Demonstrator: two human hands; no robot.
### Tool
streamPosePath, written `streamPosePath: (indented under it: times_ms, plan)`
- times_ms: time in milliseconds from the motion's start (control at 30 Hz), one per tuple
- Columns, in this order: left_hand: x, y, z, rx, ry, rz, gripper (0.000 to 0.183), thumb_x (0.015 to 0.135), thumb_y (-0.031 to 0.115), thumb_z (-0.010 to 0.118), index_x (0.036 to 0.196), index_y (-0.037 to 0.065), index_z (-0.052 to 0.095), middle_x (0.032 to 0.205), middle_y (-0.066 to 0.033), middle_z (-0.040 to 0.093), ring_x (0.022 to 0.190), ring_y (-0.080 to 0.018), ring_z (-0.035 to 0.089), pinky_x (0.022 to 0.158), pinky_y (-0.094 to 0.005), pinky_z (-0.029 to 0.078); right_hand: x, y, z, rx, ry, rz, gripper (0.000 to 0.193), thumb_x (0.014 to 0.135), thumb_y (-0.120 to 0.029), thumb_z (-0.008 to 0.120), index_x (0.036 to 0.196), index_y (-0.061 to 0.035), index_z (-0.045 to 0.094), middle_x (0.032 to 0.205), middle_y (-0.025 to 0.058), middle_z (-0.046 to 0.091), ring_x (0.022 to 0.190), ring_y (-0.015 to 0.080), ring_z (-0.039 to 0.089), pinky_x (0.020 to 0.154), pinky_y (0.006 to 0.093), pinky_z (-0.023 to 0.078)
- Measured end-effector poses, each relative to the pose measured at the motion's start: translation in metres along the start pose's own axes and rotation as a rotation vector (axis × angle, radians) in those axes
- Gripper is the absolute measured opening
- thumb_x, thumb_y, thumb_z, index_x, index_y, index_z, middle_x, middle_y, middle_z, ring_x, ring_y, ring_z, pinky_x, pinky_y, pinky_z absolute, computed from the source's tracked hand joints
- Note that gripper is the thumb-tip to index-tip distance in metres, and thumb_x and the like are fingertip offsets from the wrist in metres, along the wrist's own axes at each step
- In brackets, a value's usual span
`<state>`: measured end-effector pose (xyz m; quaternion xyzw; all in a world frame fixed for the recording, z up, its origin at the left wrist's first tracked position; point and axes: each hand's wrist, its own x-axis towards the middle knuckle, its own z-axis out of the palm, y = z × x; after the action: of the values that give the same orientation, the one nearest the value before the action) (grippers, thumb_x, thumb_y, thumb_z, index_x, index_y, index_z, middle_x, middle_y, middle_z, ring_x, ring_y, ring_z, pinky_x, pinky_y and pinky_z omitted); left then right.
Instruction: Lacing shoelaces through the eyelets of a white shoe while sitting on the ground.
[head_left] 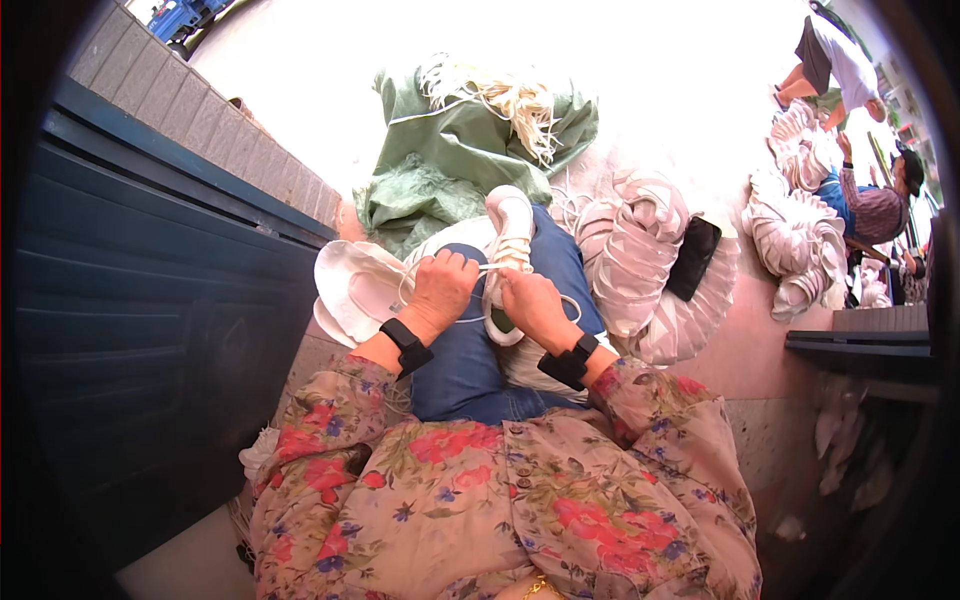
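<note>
A white shoe (511, 218) rests between my thighs, toe pointing away from me. My left hand (446, 287) is closed in a pinch on a white shoelace (490, 266), just left of the shoe. The lace runs taut from it to the shoe's front. My right hand (533, 303) is closed over the right side of the shoe, fingertips at the lacing; a loop of lace curves out beyond it. My right fingers partly cover the shoe's opening. White shoe pieces (352, 290) lie beside my left knee.
Ahead, a green sack (430, 145) carries a bundle of cream laces (525, 105). Stacked white shoe pieces (640, 245) stand right of my knee, with a black phone (694, 258) on them. A dark blue door (160, 330) is at left. Two people work at far right beside more stacks (797, 235).
</note>
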<state>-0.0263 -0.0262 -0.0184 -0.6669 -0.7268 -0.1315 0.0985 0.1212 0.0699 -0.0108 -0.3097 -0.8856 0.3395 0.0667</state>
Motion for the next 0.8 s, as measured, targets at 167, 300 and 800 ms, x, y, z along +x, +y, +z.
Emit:
streamPosePath:
  times_ms: [167, 300, 800]
  plan:
    - [-0.006, 0.004, 0.006, -0.063, -0.086, -0.103, 0.005, 0.078, 0.013, 0.056, 0.075, 0.01, 0.053, 0.062, -0.0069, 0.055, 0.058, -0.0247, 0.059, 0.05, -0.0365, 0.046, 0.009, 0.005, 0.007, 0.067, -0.086, 0.076, 0.021, 0.083, -0.01, 0.047, 0.096, -0.0019, 0.061, 0.079, 0.0248, 0.063, 0.076, 0.04, 0.063, 0.069, 0.049, 0.049]
    - [-0.009, 0.008, 0.013, -0.131, -0.076, -0.158, 0.002, 0.079, 0.011, 0.054, 0.082, 0.011, 0.054, 0.063, -0.0078, 0.055, 0.058, -0.0261, 0.061, 0.048, -0.0371, 0.047, 0.015, 0.004, 0.012, 0.133, -0.142, 0.158, 0.02, 0.084, -0.011, 0.047, 0.097, -0.0021, 0.06, 0.083, 0.0247, 0.063, 0.08, 0.0405, 0.063, 0.071, 0.0487, 0.049]
    - [-0.006, 0.011, 0.011, -0.126, -0.097, -0.121, 0.017, 0.081, 0.01, 0.053, 0.097, 0.012, 0.059, 0.067, -0.007, 0.055, 0.058, -0.0253, 0.061, 0.048, -0.0353, 0.048, 0.015, -0.007, 0.011, -0.208, -0.192, 0.003, 0.017, 0.087, -0.015, 0.046, 0.091, 0.001, 0.051, 0.074, 0.0202, 0.064, 0.07, 0.037, 0.065, 0.062, 0.0449, 0.052]
